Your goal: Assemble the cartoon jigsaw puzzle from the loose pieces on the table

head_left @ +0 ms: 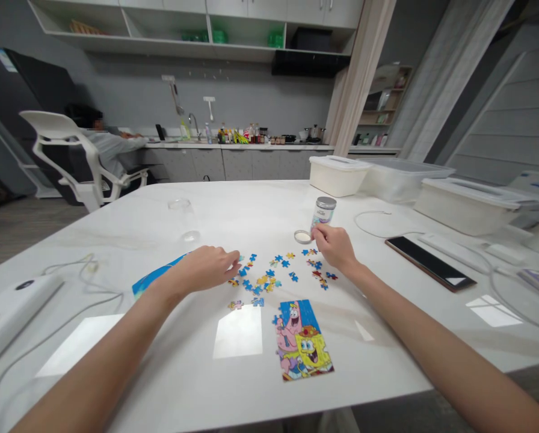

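As loose blue and yellow jigsaw pieces (269, 278) lie scattered mid-frame on the white table (183, 385), the left hand (210, 267) and right hand (335, 246) curl over them; whether either grips one is hidden.

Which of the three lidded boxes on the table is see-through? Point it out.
The middle box: its walls are translucent, while the left box nearest the small jar and the long right box are opaque white.
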Demonstrator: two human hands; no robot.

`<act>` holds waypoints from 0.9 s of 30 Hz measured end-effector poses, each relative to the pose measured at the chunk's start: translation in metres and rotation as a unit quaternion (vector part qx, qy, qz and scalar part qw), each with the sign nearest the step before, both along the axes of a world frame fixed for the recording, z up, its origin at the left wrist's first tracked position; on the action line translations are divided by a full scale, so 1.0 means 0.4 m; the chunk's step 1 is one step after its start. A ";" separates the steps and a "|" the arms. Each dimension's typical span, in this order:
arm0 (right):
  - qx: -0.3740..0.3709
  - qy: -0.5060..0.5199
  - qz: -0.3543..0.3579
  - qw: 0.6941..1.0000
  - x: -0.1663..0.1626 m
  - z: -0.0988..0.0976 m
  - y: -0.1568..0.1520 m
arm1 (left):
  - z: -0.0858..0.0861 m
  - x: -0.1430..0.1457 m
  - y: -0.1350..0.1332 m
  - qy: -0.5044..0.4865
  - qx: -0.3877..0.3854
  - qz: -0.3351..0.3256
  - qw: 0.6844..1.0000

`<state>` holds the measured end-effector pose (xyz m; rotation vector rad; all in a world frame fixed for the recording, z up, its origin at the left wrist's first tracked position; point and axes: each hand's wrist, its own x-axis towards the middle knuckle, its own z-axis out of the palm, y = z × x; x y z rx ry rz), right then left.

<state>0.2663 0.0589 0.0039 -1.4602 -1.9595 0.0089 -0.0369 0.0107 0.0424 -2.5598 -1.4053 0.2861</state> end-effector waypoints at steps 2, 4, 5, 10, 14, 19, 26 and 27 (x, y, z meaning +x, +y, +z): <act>-0.015 -0.016 -0.014 1.000 -0.008 0.004 -0.003 | -0.007 0.007 0.001 -0.009 -0.034 0.005 0.999; -0.020 -0.031 -0.020 0.999 -0.014 0.006 -0.003 | -0.016 0.013 0.001 -0.012 -0.053 0.015 0.998; -0.021 -0.035 -0.024 0.999 -0.015 0.008 -0.003 | -0.020 0.015 0.001 -0.014 -0.059 0.017 0.998; -0.031 -0.038 -0.059 0.997 -0.001 0.012 0.004 | -0.033 0.018 0.005 -0.053 -0.079 0.023 0.995; -0.039 -0.028 -0.078 0.996 0.014 0.012 0.014 | -0.046 0.014 0.014 -0.080 -0.099 0.040 0.991; -0.048 -0.023 -0.077 0.996 0.016 0.013 0.017 | -0.060 0.008 0.016 -0.096 -0.103 0.049 0.989; -0.054 -0.023 -0.077 0.995 0.015 0.017 0.014 | -0.068 0.004 0.028 -0.099 -0.111 0.045 0.988; -0.055 -0.024 -0.076 0.995 0.015 0.018 0.014 | -0.064 0.007 0.029 -0.102 -0.109 0.045 0.988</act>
